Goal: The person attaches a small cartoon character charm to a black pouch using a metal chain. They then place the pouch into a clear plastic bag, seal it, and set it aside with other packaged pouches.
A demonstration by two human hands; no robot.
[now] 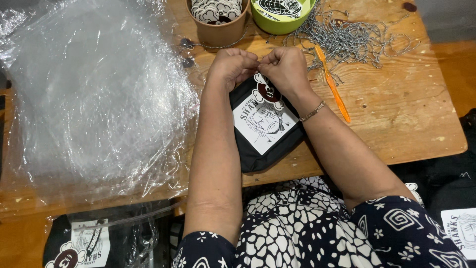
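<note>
Only one view, from a camera worn on the head. Looked steeply down and slightly forward, close above the wooden tabletop [396,114]. Framed both forearms from the lap up, with the left hand [232,64] and right hand [285,67] near the upper middle. Far edge of the tabletop cut off at the top. No second view to share any part.

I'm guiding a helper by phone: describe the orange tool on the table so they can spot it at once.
Start at the wooden table, on its right half. Just right of the person's right hand lies a tangled pile of silver ball chains. The orange tool is the thin flat stick running diagonally from that pile toward the table's near edge, the only bright orange thing there.
</note>
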